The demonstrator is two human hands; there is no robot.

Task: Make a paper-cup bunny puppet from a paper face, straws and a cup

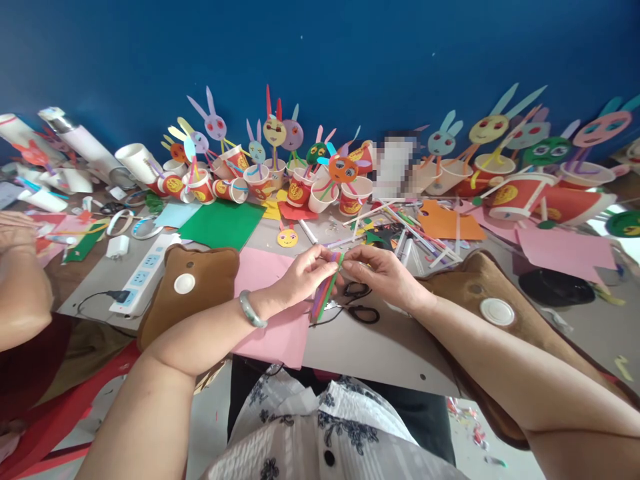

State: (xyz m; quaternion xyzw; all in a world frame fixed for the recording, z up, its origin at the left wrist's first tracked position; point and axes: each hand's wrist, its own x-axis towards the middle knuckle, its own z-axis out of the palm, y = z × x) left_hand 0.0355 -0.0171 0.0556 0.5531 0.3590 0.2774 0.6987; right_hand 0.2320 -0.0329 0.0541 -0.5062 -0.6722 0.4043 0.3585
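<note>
In front of my chest I hold a small bundle of thin purple, red and green strips [326,293], which hangs down at a slant. My left hand [313,272], with a bangle on its wrist, pinches the upper part between thumb and fingers. My right hand [375,270] closes its fingertips on the top end from the other side. Just beneath the hands lies a pair of scissors with black handles [364,313], its blades partly hidden by the strips. Pink paper [273,340] lies under my left forearm. Beyond the hands is a yellow paper face [287,236].
Red-and-white paper cups [355,193] with paper rabbit figures line the blue wall. Brown plush cushions [200,273] lie at both sides. Also on the table are a white power strip [143,273], green paper [223,222] and loose strips [425,233]. Another person's arm [23,287] rests at left.
</note>
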